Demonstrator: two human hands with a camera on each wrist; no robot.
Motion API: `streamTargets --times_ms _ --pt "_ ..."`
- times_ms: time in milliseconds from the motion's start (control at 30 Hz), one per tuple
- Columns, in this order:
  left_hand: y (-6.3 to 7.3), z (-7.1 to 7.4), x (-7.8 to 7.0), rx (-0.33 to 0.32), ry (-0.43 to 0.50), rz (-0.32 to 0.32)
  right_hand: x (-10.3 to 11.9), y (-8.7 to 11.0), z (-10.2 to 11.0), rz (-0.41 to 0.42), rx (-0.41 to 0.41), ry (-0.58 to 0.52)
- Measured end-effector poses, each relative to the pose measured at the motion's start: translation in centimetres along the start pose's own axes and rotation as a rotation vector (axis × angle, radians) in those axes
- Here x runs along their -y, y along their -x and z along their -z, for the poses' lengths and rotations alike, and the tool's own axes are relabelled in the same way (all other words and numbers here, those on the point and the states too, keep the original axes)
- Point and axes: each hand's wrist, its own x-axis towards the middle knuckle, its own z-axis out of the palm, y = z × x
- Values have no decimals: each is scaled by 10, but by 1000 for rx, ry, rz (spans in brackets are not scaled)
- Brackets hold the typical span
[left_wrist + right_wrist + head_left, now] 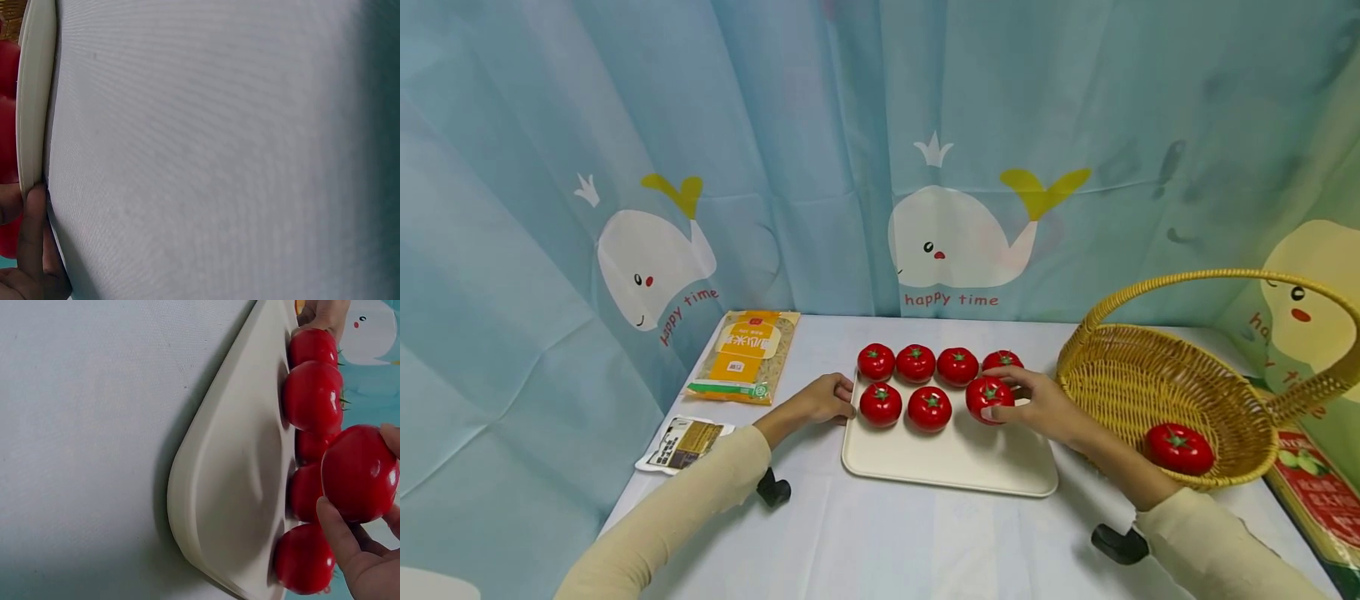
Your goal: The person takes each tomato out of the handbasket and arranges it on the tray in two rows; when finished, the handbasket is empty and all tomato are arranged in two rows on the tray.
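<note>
My right hand (1041, 407) grips a red tomato (988, 400) with a green stem, held just above the right part of a cream tray (947, 467). In the right wrist view, thumb and fingers close around that tomato (359, 474), which is raised off the tray surface. My left hand (829, 398) pinches the tray's left edge; the left wrist view has its thumb and a finger at the rim (36, 94). Several tomatoes (916, 363) form a back row on the tray, and two more (929, 409) sit in front of them at the left.
A yellow wicker basket (1120, 367) with a tall handle stands at the right, one tomato (1180, 448) inside. Beside it lies a red and green package (1318, 483). At the left are a yellow grain bag (745, 358) and a small white packet (683, 444). A blue curtain (820, 250) hangs behind.
</note>
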Motion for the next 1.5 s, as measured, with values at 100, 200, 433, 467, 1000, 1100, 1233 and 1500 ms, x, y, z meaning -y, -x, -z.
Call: streamTargets --times_ms 100,200,433,467,1000,1100,1233,1500 --pt "1 1 -1 -1 1 -4 -1 -1 0 -13 12 -5" --pt "1 1 -3 -2 0 -3 -1 -3 -2 -15 28 15" --pt "2 0 -2 6 7 5 -7 -10 -8 19 57 90" --pt "2 0 -2 7 8 5 -8 -10 -9 26 58 95" --pt "2 0 -3 4 17 7 -12 -12 -19 -8 57 92" --pt "2 0 -3 4 14 12 -12 -12 -19 -2 53 82" --pt "2 -1 -3 4 17 12 -11 -12 -19 15 58 68" --pt "3 -1 -3 -2 19 11 -9 -8 -14 14 93 81"
